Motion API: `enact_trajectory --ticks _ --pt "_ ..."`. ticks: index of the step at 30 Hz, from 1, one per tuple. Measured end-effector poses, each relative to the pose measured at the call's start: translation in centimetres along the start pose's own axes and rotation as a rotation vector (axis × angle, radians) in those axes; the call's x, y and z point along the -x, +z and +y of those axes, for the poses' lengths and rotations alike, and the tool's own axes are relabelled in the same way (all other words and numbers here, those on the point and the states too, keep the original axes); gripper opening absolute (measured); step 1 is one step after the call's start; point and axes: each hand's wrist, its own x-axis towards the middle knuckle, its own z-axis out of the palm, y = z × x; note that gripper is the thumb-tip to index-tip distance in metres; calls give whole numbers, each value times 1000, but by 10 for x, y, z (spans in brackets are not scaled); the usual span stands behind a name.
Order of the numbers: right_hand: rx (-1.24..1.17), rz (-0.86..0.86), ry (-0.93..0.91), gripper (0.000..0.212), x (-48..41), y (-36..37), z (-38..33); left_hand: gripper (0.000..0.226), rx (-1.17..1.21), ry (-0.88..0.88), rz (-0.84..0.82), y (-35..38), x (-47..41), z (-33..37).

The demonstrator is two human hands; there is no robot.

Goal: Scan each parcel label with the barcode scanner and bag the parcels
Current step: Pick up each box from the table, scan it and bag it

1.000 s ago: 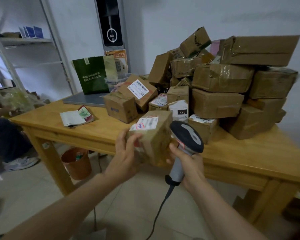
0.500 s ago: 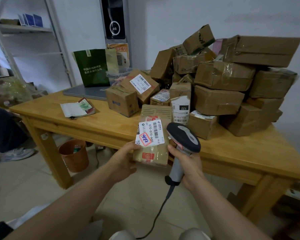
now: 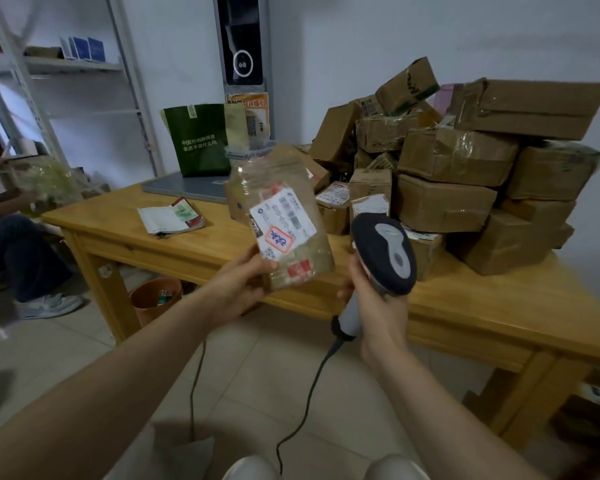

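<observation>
My left hand (image 3: 239, 284) grips the lower corner of a small taped cardboard parcel (image 3: 284, 188), held up in front of the table and tilted left, blurred by motion. Its white label (image 3: 283, 220) with a red-framed stamp faces me. My right hand (image 3: 374, 303) grips the grey handle of the barcode scanner (image 3: 385, 258), whose dark head sits just right of the parcel. The scanner cable (image 3: 305, 393) hangs to the floor. A pile of brown parcels (image 3: 458, 174) fills the right half of the wooden table (image 3: 499, 306).
A green paper bag (image 3: 198, 140) stands at the table's back on a grey laptop (image 3: 184, 187). A booklet (image 3: 170, 218) lies at the left. An orange bin (image 3: 155, 296) sits under the table. A seated person's leg and shoe (image 3: 25, 268) are at left, by metal shelving (image 3: 66, 67).
The parcel has been lifted higher and tilted to the left, its label now turned more toward me. The scanner has risen beside it.
</observation>
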Motion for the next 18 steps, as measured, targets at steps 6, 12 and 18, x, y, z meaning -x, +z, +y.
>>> enact_trajectory --ticks 6,12,18 --pt "41 -273 143 12 15 16 -18 98 6 136 139 0 -15 13" --pt "-48 -389 281 21 22 30 -27 100 -156 195 263 -3 -21 10" --pt "-106 -424 340 23 27 34 -30 97 -226 213 319 -9 -23 9"
